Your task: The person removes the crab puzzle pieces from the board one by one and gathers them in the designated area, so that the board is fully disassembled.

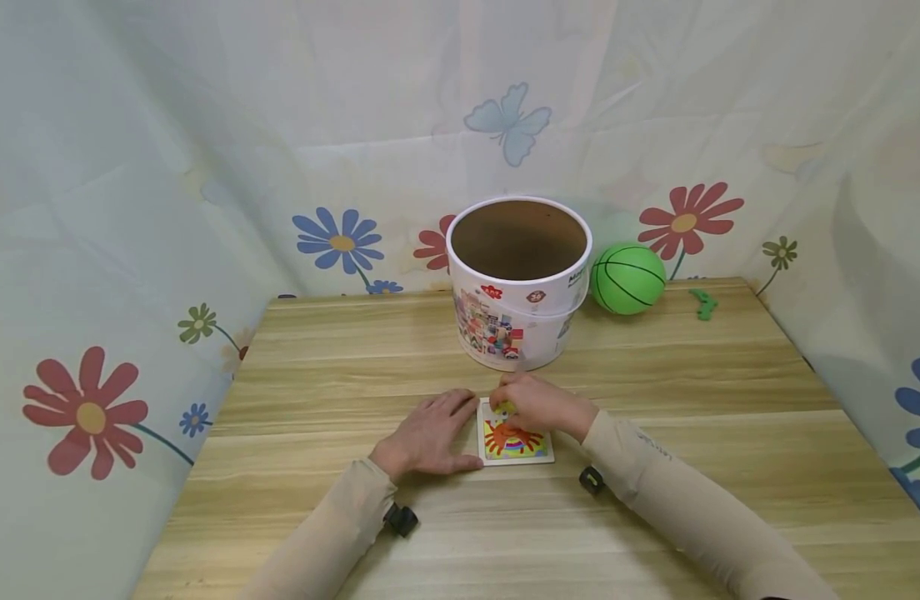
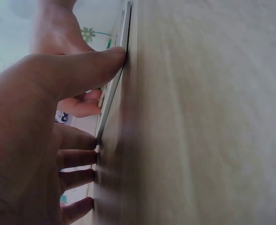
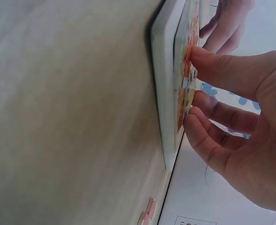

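A small square jigsaw puzzle (image 1: 535,442) lies flat on the wooden table, with a pale rim and a red-orange crab picture. My left hand (image 1: 433,433) rests along its left side, thumb at the near corner and fingers reaching the far corner. In the left wrist view, that thumb (image 2: 112,56) presses the thin board's edge. My right hand (image 1: 542,407) is over the puzzle's far left part. In the right wrist view, its thumb and fingers pinch a colourful puzzle piece (image 3: 189,101) at the board's surface. The fingers partly hide this piece in the head view.
Beyond the puzzle stands a large white printed bucket (image 1: 497,333) with its top uncovered. A green ball (image 1: 628,279) sits against its right side. Farther right lies a small green irregular piece (image 1: 703,304). Flower-printed curtain (image 1: 385,125) borders the table (image 1: 340,358) behind and at both sides.
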`<action>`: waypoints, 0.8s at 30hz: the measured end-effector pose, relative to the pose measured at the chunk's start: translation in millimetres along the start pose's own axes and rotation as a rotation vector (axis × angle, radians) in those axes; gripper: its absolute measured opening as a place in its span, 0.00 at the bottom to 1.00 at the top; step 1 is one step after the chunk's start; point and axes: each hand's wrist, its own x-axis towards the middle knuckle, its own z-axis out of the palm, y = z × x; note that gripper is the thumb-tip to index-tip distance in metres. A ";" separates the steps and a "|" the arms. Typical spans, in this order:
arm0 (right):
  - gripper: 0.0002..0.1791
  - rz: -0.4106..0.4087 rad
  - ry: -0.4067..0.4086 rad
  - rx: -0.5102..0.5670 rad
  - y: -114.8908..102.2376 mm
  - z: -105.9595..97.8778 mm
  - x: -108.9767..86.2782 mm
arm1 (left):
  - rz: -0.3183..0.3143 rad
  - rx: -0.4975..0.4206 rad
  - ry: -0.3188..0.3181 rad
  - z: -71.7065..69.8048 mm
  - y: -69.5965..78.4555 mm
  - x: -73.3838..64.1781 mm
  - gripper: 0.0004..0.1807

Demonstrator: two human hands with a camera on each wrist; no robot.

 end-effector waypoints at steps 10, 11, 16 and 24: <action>0.15 0.023 0.028 0.026 -3.6 -3.0 -1.5 | -0.001 0.004 0.006 0.8 -1.3 0.7 0.55; 0.15 0.027 0.029 0.027 -3.3 -2.7 -1.1 | -0.002 0.002 0.006 0.8 -1.4 0.7 0.55; 0.14 0.028 0.044 0.016 -1.5 -1.5 0.4 | -0.009 -0.005 0.002 -0.1 -1.2 0.5 0.55; 0.16 0.018 0.087 0.036 -0.1 -1.1 -1.1 | -0.015 -0.005 -0.012 -1.8 -0.2 0.2 0.56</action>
